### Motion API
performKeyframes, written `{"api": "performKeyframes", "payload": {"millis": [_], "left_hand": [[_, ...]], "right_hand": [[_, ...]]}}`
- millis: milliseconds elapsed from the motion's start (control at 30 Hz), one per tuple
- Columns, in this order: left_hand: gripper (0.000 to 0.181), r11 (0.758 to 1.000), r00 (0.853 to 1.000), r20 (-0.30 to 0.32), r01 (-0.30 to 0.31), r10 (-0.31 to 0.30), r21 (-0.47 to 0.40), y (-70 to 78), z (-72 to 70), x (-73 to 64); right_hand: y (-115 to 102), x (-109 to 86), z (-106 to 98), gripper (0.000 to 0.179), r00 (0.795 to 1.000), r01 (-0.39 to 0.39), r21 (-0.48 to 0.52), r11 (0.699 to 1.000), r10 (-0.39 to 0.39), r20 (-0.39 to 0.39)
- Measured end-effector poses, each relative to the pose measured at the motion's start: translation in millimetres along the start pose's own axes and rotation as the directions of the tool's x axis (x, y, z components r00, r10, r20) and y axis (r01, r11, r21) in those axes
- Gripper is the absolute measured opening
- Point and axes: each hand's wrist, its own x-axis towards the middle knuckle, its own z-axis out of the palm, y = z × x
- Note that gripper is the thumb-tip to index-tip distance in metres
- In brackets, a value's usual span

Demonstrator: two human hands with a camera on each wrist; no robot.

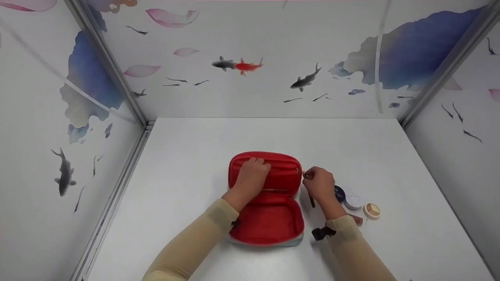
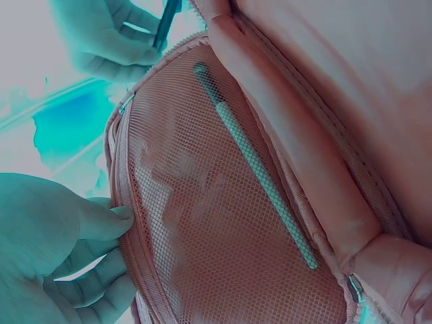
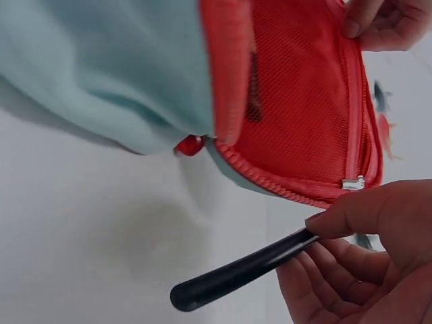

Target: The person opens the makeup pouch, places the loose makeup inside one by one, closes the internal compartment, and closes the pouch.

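An unzipped red-lined cosmetic bag (image 1: 265, 222) lies open, its lid raised. My left hand (image 1: 253, 175) pinches the zippered top edge of the lid's mesh pocket (image 2: 202, 202), thumb on the near side. Behind the mesh, a thin makeup brush (image 2: 260, 172) lies slantwise. Just off the lid's right corner, my right hand (image 1: 321, 185) pinches a black-handled makeup brush (image 3: 243, 270) between thumb and fingers. Its rounded handle end points down and away from the bag, while the other end is hidden by the fingers. A silver zipper pull (image 3: 353, 183) sits close to the right fingertips.
Right of the bag, a dark blue round case (image 1: 340, 193), a clear round item (image 1: 353, 201), and a round three-shade palette (image 1: 372, 210) lie on the white table (image 1: 187, 164). A small reddish-brown item (image 1: 357, 219) shows beside the right wrist. Printed panels enclose the table.
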Motion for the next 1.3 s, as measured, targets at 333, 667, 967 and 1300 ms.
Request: {"api": "performKeyframes", "payload": {"millis": [333,667,967,1300], "left_hand": [[0.013,1.0,1.0,-0.001,-0.001,0.001,0.018,5.3,0.5,1.1],[0.014,0.997,0.999,0.019,-0.047,0.046,0.054,13.0,-2.8,3.8],[0.016,0.997,0.999,0.012,-0.048,0.048,0.057,9.9,-2.8,1.2],[0.016,0.999,0.999,0.004,-0.049,0.049,0.02,13.4,-4.4,3.8]], "right_hand": [[-14,-2.8,-20,0.019,0.994,-0.028,0.129,0.991,0.041,-0.099],[-21,-4.8,-42,0.018,0.981,0.017,0.24,0.971,0.029,-0.19],[-34,-2.5,-48,0.016,0.963,0.052,0.322,0.945,0.037,-0.266],[-43,-1.9,-58,0.016,0.951,0.089,0.409,0.908,0.046,-0.307]]}}
